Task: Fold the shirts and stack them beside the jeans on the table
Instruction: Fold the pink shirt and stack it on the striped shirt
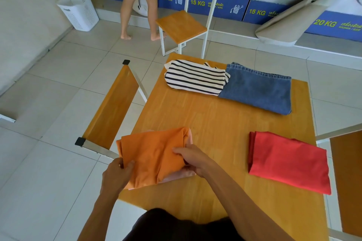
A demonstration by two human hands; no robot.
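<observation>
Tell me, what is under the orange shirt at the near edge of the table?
A pale pink fabric shows under the orange shirt, at its near right edge and slightly at its far corner. The shirt covers the rest, so I cannot tell what garment it is.

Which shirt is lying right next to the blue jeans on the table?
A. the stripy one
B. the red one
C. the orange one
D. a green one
A: the stripy shirt lies folded at the far end of the table, touching the left edge of the jeans, while the red shirt sits apart nearer the person and the orange shirt is held in both hands.
</observation>
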